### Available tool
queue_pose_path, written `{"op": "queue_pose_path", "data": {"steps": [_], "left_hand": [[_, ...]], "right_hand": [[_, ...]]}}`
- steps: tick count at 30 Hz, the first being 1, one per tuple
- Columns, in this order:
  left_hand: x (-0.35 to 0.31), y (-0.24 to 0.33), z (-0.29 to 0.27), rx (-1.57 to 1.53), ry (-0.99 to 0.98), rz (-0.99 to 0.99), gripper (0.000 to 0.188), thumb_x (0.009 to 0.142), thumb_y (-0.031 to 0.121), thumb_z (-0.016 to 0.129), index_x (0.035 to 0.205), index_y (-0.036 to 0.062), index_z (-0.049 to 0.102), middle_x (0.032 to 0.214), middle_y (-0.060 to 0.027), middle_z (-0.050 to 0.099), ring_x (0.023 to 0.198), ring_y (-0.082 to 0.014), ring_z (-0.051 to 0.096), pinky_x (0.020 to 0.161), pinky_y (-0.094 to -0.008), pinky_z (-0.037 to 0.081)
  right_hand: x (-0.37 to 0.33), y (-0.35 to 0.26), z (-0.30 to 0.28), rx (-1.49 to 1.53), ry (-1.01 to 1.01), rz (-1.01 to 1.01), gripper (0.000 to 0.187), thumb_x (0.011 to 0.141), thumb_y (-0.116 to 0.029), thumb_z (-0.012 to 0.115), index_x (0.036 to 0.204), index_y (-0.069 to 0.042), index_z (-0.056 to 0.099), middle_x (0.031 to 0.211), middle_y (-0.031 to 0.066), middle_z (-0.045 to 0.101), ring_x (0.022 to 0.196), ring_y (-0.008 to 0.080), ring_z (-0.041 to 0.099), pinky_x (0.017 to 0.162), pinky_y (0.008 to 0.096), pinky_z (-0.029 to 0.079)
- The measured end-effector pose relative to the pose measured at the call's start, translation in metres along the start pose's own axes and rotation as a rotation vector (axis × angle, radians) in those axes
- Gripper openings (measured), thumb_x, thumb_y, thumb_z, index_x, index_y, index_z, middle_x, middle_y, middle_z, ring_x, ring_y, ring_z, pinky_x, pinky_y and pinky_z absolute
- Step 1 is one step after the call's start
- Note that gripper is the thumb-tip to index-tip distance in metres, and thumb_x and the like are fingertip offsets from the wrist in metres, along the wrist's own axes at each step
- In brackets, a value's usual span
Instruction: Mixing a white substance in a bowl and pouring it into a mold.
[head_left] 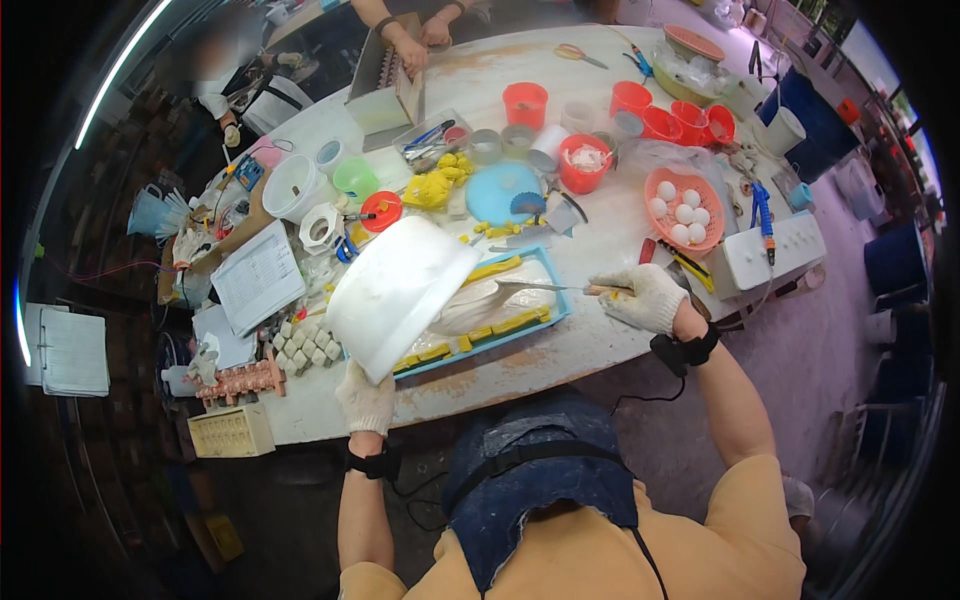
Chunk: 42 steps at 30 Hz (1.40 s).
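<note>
My left hand [365, 402], in a white knitted glove, grips the lower rim of a large white plastic tub [390, 285]. The tub is tilted on its side over a light blue rectangular tray [560, 306]. Creamy white paste [470, 308] lies in the tray, bordered by yellow clay strips [492, 270]. In my gloved right hand [650, 298], fingers wrapped round its handle, is a long thin spatula [545, 287]. Its metal blade points left, over the tray, with its end at the paste. The tub hides the tray's left part.
Pale blocks [306, 346] and a white-and-orange mould piece lie left of the tray. Papers [256, 278] lie beyond them. Red cups [525, 104], yellow clay [430, 188] and a basket of white balls [684, 212] stand behind. Across the table, a co-worker's hands [412, 52] touch a box.
</note>
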<state>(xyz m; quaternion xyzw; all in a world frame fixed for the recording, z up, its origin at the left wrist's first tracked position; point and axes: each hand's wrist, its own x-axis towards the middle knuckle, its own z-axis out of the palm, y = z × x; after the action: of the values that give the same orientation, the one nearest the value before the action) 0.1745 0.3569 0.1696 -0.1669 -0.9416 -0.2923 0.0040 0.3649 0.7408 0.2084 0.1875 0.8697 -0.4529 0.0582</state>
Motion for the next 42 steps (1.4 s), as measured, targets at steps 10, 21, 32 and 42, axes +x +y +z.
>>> {"op": "queue_pose_path", "data": {"steps": [10, 21, 32, 42], "left_hand": [[0.009, 0.017, 0.015, -0.045, -0.066, 0.087, 0.032, 0.08, 0.018, 0.069, 0.109, 0.0056, 0.062, 0.093, -0.0206, 0.069, 0.089, -0.0392, 0.067, 0.074, -0.0422, 0.054], [0.007, 0.032, 0.028, -0.12, -0.008, 0.137, 0.028, 0.082, 0.018, 0.066, 0.107, 0.0053, 0.063, 0.094, -0.0193, 0.069, 0.089, -0.0389, 0.067, 0.074, -0.0416, 0.053], [0.011, 0.047, 0.051, -0.168, 0.027, 0.218, 0.031, 0.08, 0.02, 0.071, 0.103, 0.0007, 0.063, 0.088, -0.0176, 0.07, 0.076, -0.0316, 0.069, 0.067, -0.0391, 0.053], [0.021, 0.076, -0.038, -1.452, -0.483, -0.615, 0.017, 0.095, 0.018, 0.056, 0.103, 0.0028, 0.055, 0.069, 0.0007, 0.044, 0.048, -0.008, 0.039, 0.041, -0.026, 0.031]], "right_hand": [[0.014, 0.008, 0.026, -0.092, 0.064, -0.053, 0.031, 0.087, -0.021, 0.063, 0.116, -0.011, 0.069, 0.104, 0.0168, 0.069, 0.092, 0.0316, 0.067, 0.082, 0.0368, 0.052], [0.041, -0.014, 0.057, -0.203, 0.009, -0.071, 0.029, 0.091, -0.022, 0.059, 0.116, -0.011, 0.07, 0.103, 0.0174, 0.069, 0.09, 0.0323, 0.066, 0.083, 0.0369, 0.051], [0.045, -0.036, 0.085, -0.155, -0.014, -0.169, 0.03, 0.089, -0.028, 0.058, 0.11, -0.012, 0.071, 0.102, 0.0172, 0.069, 0.093, 0.0364, 0.065, 0.082, 0.042, 0.052], [0.036, -0.019, 0.069, -0.11, 0.019, -0.139, 0.031, 0.087, -0.023, 0.063, 0.114, -0.01, 0.07, 0.102, 0.0194, 0.068, 0.091, 0.0358, 0.066, 0.08, 0.0386, 0.053]]}}
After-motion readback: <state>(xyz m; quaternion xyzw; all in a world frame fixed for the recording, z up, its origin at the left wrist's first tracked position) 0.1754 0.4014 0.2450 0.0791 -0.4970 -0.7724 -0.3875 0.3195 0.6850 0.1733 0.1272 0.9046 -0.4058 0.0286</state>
